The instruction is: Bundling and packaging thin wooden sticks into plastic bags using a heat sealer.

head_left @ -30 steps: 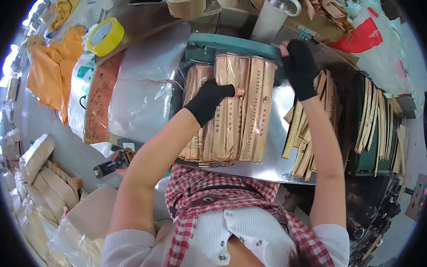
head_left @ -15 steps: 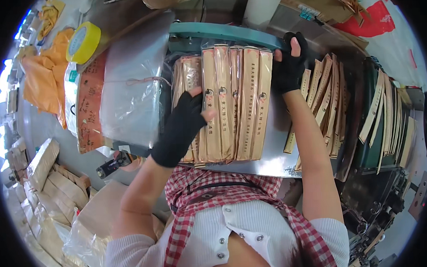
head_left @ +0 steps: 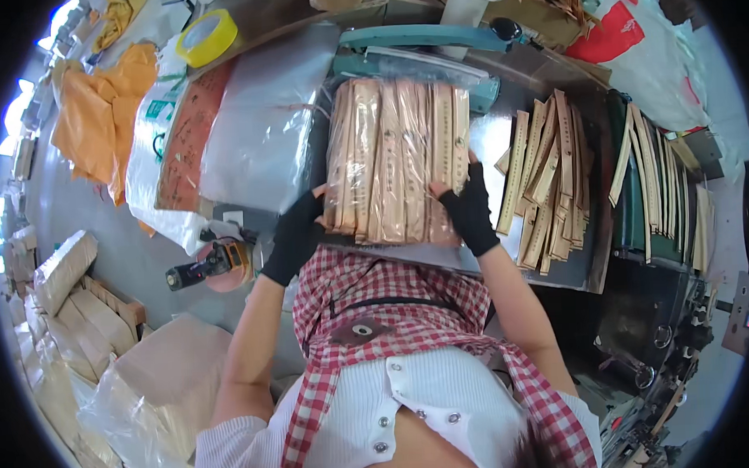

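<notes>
A clear plastic bag of long, slim printed paper packets lies in front of me, the packets side by side. My left hand, in a black fingerless glove, grips the bag's lower left edge. On the right edge, my right hand, gloved the same way, holds it with the thumb on top and fingers along the side. The bag's flat upper end reaches over the base of a teal bag sealer, whose long arm stands apart from the base.
Loose packets lie heaped on the metal table to the right, and more stand in a dark green bin beyond. Left are flat clear bags, a yellow tape roll and a black-and-orange tool. A white jug stands behind.
My right hand has left the sealer arm's end and come down to the bag's right edge. My left hand has moved from atop the packets to their left edge. The sealer arm has risen.
</notes>
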